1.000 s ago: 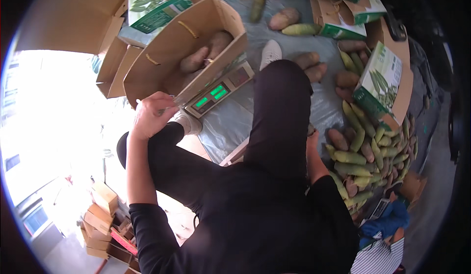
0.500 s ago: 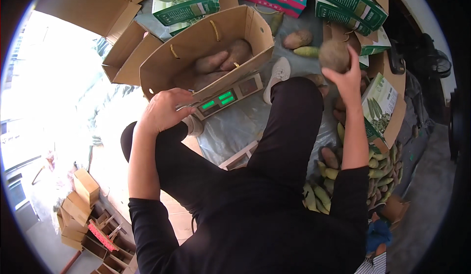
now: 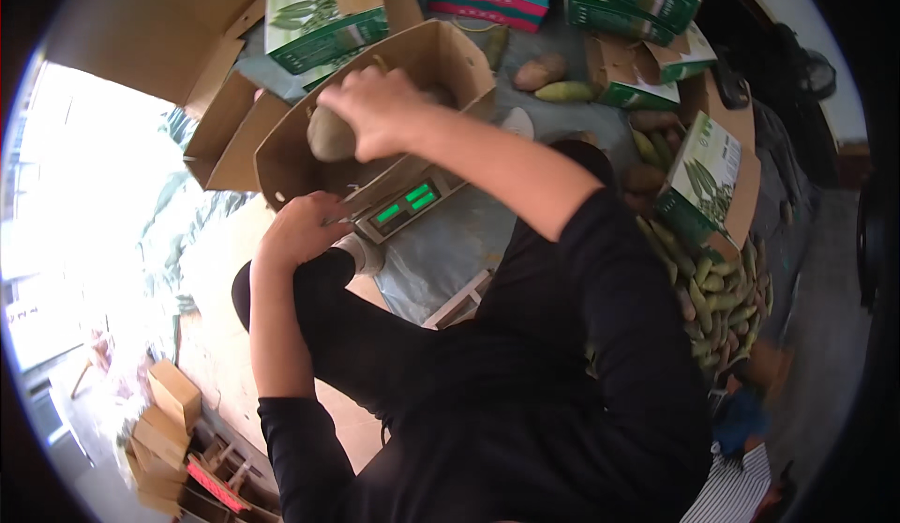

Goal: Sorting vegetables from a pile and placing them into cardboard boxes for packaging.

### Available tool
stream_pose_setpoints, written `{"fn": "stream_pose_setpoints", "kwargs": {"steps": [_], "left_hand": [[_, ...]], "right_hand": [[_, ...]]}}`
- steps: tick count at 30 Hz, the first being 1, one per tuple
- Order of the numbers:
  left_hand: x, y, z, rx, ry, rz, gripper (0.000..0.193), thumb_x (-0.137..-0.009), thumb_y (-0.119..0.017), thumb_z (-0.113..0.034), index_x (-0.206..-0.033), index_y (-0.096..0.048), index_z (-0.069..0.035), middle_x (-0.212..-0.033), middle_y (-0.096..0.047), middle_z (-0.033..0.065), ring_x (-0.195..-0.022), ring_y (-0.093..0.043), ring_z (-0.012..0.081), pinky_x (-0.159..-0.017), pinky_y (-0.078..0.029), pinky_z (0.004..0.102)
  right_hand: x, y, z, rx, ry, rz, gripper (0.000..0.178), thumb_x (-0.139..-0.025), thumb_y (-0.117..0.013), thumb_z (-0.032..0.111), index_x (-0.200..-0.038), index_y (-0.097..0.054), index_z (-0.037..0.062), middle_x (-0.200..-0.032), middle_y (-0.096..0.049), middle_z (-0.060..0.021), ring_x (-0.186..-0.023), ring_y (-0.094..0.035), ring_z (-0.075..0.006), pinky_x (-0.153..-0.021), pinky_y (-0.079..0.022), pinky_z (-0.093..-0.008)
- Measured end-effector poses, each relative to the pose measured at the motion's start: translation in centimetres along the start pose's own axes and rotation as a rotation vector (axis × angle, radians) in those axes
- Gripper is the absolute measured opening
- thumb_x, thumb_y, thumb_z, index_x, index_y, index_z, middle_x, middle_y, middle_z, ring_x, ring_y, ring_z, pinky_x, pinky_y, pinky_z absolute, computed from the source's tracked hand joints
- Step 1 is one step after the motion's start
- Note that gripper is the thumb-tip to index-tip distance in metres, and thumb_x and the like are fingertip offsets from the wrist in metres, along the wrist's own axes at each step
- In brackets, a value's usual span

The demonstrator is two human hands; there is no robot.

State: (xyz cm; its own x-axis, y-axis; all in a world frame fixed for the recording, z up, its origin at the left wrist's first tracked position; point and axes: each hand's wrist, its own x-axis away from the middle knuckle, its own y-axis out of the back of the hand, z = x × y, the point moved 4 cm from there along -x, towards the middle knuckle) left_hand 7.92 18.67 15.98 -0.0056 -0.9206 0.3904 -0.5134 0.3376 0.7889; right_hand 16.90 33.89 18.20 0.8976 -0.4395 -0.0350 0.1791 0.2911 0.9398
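- Since the earlier frame, the right hand (image 3: 375,106) had swung from beside the knee into the open cardboard box (image 3: 281,162), fingers curled around a greenish-brown mango (image 3: 330,134).
- The left hand (image 3: 302,231) rested, half-closed and holding nothing, by the scale (image 3: 398,209).
- Judged: placing fruit for weighing; release looked due.
- The box's contents stayed mostly hidden.
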Motion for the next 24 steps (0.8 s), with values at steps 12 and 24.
{"fn": "stream_pose_setpoints", "kwargs": {"steps": [12, 24], "left_hand": [[0.1, -0.2, -0.1, 0.100, 0.053, 0.019, 0.031, -0.073, -0.069, -0.016, -0.101, -0.067, -0.005, -0.111, -0.061, 0.0134, -0.094, -0.062, 0.0286, -0.083, -0.049, 0.0366], [-0.3, -0.2, 0.8, 0.073, 0.038, -0.029, 0.022, -0.075, -0.066, -0.015, -0.094, -0.069, -0.005, -0.107, -0.063, 0.0159, -0.096, -0.062, 0.0307, -0.083, -0.048, 0.0350]], "right_hand": [[-1.7, -6.3, 0.4, -0.240, -0.127, 0.256, 0.068, -0.066, -0.074, 0.027, -0.128, -0.047, 0.0191, -0.120, -0.055, -0.0081, -0.112, -0.054, -0.0287, -0.091, -0.043, -0.0470], [12.9, 7.8, -16.3, -0.653, -0.175, -0.375, 0.042, -0.075, -0.066, 0.021, -0.113, -0.059, 0.0053, -0.094, -0.067, -0.0091, -0.084, -0.064, -0.0191, -0.073, -0.050, -0.0314]]}}
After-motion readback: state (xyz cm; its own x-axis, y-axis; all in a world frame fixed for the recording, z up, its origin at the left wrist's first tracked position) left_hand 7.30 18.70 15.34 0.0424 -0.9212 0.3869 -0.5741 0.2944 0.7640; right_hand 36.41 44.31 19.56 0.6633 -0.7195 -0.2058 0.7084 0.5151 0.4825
